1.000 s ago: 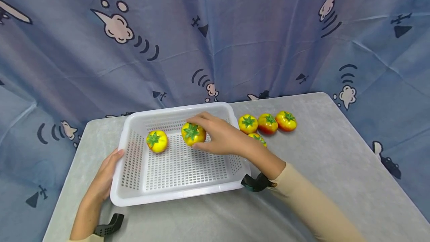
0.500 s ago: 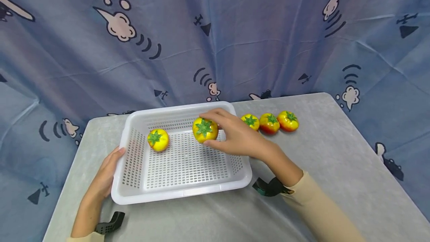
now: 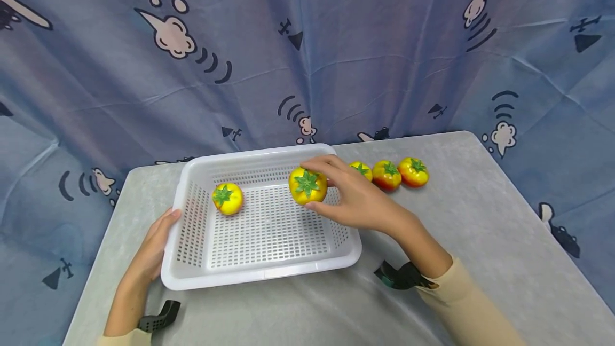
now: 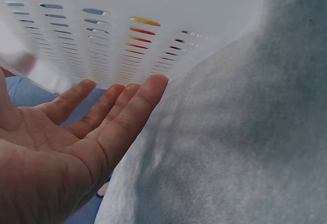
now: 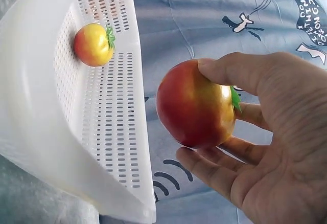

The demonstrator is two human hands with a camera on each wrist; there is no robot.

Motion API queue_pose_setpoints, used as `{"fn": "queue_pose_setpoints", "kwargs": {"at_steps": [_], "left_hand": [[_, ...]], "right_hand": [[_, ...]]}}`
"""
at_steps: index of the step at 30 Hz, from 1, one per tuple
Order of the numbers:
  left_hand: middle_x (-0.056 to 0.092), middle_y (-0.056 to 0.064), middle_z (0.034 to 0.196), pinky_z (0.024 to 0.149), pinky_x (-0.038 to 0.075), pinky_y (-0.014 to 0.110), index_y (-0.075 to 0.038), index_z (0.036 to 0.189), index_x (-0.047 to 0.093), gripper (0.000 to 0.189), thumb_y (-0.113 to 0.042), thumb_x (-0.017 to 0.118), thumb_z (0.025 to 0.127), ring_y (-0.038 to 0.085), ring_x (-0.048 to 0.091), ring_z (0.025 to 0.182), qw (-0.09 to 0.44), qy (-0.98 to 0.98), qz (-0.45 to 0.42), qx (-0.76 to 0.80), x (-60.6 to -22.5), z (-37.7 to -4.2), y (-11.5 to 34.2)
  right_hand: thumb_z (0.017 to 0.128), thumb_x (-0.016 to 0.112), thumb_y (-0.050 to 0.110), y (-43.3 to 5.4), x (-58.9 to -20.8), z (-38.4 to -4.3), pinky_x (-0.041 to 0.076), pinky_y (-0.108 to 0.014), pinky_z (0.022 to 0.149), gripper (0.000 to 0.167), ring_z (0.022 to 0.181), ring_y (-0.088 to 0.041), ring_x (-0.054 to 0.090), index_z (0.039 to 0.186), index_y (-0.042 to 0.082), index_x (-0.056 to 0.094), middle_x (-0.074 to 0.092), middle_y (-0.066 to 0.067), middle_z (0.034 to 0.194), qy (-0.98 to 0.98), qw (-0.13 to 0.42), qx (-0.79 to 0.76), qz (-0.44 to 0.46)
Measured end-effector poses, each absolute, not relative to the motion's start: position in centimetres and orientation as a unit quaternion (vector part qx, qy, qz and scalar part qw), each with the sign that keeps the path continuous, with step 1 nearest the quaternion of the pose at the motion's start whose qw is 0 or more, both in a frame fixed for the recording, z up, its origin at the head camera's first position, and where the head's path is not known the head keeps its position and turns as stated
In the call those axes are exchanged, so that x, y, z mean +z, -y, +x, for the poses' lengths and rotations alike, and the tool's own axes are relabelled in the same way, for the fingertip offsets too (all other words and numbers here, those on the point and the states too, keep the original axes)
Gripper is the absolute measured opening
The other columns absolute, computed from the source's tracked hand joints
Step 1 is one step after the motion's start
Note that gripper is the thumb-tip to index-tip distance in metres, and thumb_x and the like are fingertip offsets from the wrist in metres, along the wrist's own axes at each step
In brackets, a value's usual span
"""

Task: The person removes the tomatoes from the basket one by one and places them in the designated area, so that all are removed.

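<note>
My right hand (image 3: 357,196) holds a yellow-red tomato (image 3: 308,186) with a green star-shaped stem top, thumb and fingers around its sides. In the head view this tomato overlaps the right half of a white perforated plastic basket (image 3: 261,275); the right wrist view shows it raised beside the basket wall. A second tomato (image 3: 228,198) lies inside the basket, toward the left. My left hand (image 3: 152,244) grips the basket's left side, thumb at the rim. Seen from the left wrist, its fingers (image 4: 130,114) extend under the outer wall.
Right of the basket, a partly covered tomato (image 3: 361,170) sits in a row with a red-yellow tomato (image 3: 386,175) and another tomato (image 3: 414,172). The grey table (image 3: 480,239) ends at a blue patterned curtain (image 3: 307,57) behind.
My right hand has moved right with the tomato, from mid-basket toward its right side. One tomato on the table is now hidden behind that hand. My left hand stays at the basket.
</note>
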State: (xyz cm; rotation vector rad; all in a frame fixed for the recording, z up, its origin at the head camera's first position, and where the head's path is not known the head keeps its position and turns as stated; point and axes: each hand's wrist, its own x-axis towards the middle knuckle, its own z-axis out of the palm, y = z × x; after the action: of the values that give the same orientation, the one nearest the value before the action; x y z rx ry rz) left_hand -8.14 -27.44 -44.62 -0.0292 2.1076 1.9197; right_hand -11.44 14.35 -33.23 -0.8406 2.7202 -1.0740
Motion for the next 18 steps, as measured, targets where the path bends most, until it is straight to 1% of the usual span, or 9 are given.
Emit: {"fn": "queue_pose_setpoints", "kwargs": {"at_steps": [5,10,12,15,17,18], "left_hand": [[0.031,0.04,0.161,0.091,0.062,0.037,-0.009,0.171,0.008,0.071,-0.05,0.025,0.115,0.005,0.067,0.114,0.148,-0.733,-0.003,0.665,-44.6,-8.3,27.2],[0.033,0.043,0.157,0.089,0.062,0.034,-0.004,0.169,0.011,0.071,-0.048,0.024,0.116,0.004,0.069,0.112,0.143,-0.733,-0.006,0.665,-44.7,-8.3,27.1],[0.033,0.043,0.156,0.089,0.062,0.033,-0.003,0.169,0.011,0.071,-0.048,0.024,0.116,0.004,0.069,0.111,0.142,-0.733,-0.006,0.666,-44.7,-8.3,27.1],[0.032,0.043,0.156,0.089,0.062,0.033,-0.004,0.17,0.01,0.071,-0.048,0.024,0.116,0.003,0.069,0.111,0.141,-0.734,-0.002,0.665,-44.7,-8.2,27.2],[0.032,0.043,0.157,0.09,0.062,0.033,-0.006,0.17,0.009,0.071,-0.049,0.024,0.116,0.003,0.069,0.111,0.141,-0.735,-0.002,0.663,-44.7,-8.2,27.3],[0.032,0.043,0.158,0.09,0.062,0.034,-0.006,0.17,0.009,0.071,-0.048,0.024,0.116,0.003,0.069,0.112,0.141,-0.735,-0.003,0.663,-44.7,-8.1,27.4]], "right_hand": [[0.091,0.084,0.023,-15.3,-33.4,-10.9,0.057,-0.047,0.108,0.072,0.128,-0.022,0.061,0.155,0.021,0.052,0.051,-0.002,0.157,-0.891,0.039,-0.367,-0.265],[0.091,0.084,0.021,-16.1,-33.7,-10.5,0.059,-0.044,0.103,0.072,0.127,-0.021,0.06,0.156,0.02,0.052,0.051,-0.003,0.156,-0.886,0.019,-0.378,-0.268],[0.091,0.085,0.021,-16.4,-33.8,-10.3,0.06,-0.039,0.098,0.073,0.124,-0.019,0.06,0.156,0.021,0.052,0.052,-0.003,0.156,-0.887,0.011,-0.375,-0.268],[0.09,0.086,0.022,-16.8,-34.0,-10.1,0.061,-0.034,0.087,0.074,0.116,-0.018,0.061,0.156,0.023,0.052,0.052,-0.002,0.155,-0.893,0.007,-0.369,-0.259],[0.09,0.086,0.023,-17.1,-34.1,-9.9,0.061,-0.035,0.087,0.074,0.116,-0.018,0.061,0.156,0.023,0.052,0.052,-0.002,0.155,-0.895,0.007,-0.366,-0.253],[0.09,0.087,0.023,-17.2,-34.2,-9.8,0.061,-0.036,0.09,0.075,0.118,-0.019,0.062,0.156,0.023,0.052,0.052,-0.003,0.155,-0.896,0.008,-0.367,-0.25]]}}
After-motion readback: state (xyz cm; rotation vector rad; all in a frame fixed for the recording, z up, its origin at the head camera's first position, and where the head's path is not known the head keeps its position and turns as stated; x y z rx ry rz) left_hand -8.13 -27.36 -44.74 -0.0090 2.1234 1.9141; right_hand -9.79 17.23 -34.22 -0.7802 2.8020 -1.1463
